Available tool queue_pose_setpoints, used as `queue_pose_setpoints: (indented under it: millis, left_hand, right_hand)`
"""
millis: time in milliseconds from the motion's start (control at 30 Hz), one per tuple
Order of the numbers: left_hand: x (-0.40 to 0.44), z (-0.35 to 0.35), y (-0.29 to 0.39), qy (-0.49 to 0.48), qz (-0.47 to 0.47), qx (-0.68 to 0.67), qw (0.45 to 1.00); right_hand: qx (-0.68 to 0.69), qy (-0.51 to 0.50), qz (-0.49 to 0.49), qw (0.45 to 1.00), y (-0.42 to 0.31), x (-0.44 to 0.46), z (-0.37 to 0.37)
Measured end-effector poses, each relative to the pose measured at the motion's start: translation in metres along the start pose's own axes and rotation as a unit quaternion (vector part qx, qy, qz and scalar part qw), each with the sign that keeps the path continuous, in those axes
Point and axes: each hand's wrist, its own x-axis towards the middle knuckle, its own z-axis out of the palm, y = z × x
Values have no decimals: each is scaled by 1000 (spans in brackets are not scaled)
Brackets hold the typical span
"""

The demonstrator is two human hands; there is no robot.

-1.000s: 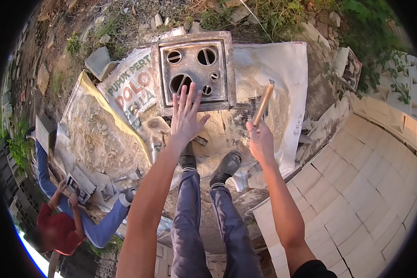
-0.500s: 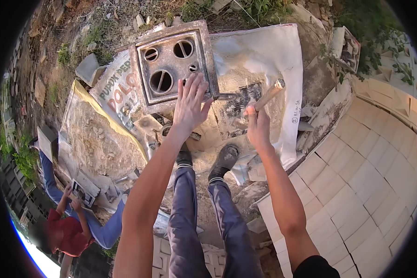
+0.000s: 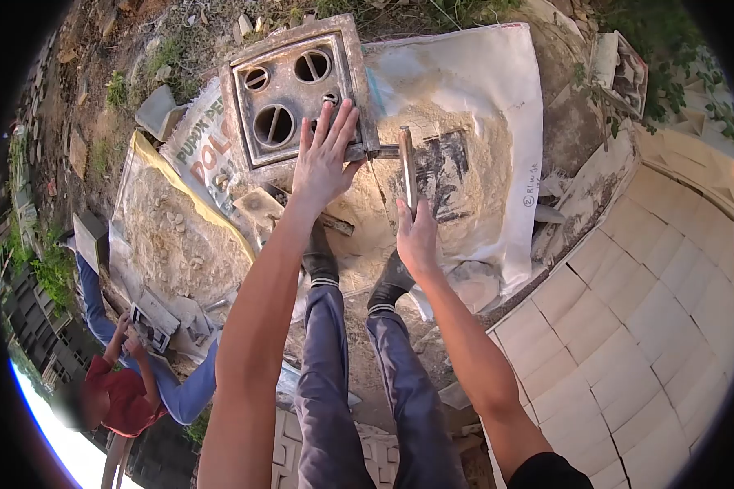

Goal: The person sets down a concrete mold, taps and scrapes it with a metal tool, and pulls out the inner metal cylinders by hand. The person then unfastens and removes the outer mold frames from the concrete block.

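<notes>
A square metal mould (image 3: 294, 90) with several round, barred holes stands tilted on a dusty white sack. My left hand (image 3: 324, 167) lies against its lower right corner, the fingers stretched over the frame near the small holes. My right hand (image 3: 417, 243) is closed round a wooden stick (image 3: 408, 163), which points up and away from me. The stick's upper part is beside the end of a short metal bar (image 3: 387, 151) that sticks out from the mould's right side; I cannot tell whether they touch. Dark-stained powder (image 3: 444, 175) lies right of the stick.
White sacking (image 3: 510, 90) covers the ground under the mould. Pale powder and lumps fill a yellow-edged sack (image 3: 171, 220) at left. Stacked pale tiles (image 3: 620, 318) stand at right. A seated person in a red shirt (image 3: 134, 395) handles a frame at lower left. My shoes (image 3: 391, 285) are close below.
My right hand has swung left with the stick, bringing it from over the stained powder to the metal bar. The left hand stays on the mould; the whole view has shifted slightly.
</notes>
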Motion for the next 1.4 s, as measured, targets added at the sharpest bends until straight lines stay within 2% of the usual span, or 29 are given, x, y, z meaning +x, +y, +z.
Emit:
queue_pose_setpoints:
  millis: [133,200,333,400,500,567,667,700,733,767,800,833,867,900,933,967,1033,1133,1167,1200,1267,1400]
  left_hand:
    - [1,6,1,32,-7,-2,999]
    - [0,8,0,39,-9,5,999]
    - [0,8,0,37,-13,-2,999]
    - [1,5,2,31,-14,-20,999]
    - [-11,3,17,76,-37,-47,995]
    - [-37,9,36,135,-25,-84,987]
    - [-78,30,70,41,-84,-260,961]
    - [-88,51,75,9,-141,-352,925]
    - [-84,60,78,8,-138,-351,926]
    - [-77,70,79,3,-267,-508,819]
    - [-67,77,81,0,-382,-638,668]
    - [-52,70,85,42,-439,-720,535]
    - [-35,66,90,40,-440,-719,536]
    - [-20,68,93,88,-423,-773,464]
    - [-8,75,92,135,-402,-819,387]
    - [3,80,91,135,-403,-819,387]
    - [17,99,93,182,-384,-869,254]
    - [21,103,90,202,-403,-861,236]
    - [22,103,88,215,-404,-861,223]
    - [21,101,87,212,-404,-860,228]
    - [20,99,86,207,-398,-852,269]
    - [23,101,90,226,-427,-827,289]
  right_hand:
    - [42,10,11,999,1,-4,9]
    - [49,25,-17,998,1,-3,14]
    - [56,-1,0,998,-11,-1,11]
    - [61,-48,75,994,-17,1,4]
    - [106,-62,88,988,-13,2,-4]
    - [129,-66,95,985,6,2,-6]
    - [169,-59,128,976,10,-2,-17]
    - [183,-56,149,970,11,-3,-21]
    - [185,-54,150,970,22,-4,-19]
    - [184,-22,152,971,34,-3,-15]
    - [184,9,153,971,43,-2,-12]
    - [185,9,154,971,40,-1,-18]
    - [257,5,192,947,37,-3,-24]
    - [326,-1,230,917,34,-7,-28]
    - [328,-1,233,916,34,-8,-28]
    - [352,9,247,903,34,-8,-30]
    - [372,21,263,890,38,-9,-35]
    - [344,12,252,904,53,-9,-36]
    - [284,17,223,932,59,-8,-33]
    - [223,21,193,955,57,-6,-32]
    - [235,13,190,953,54,-3,-32]
    - [245,-4,182,952,45,5,-29]
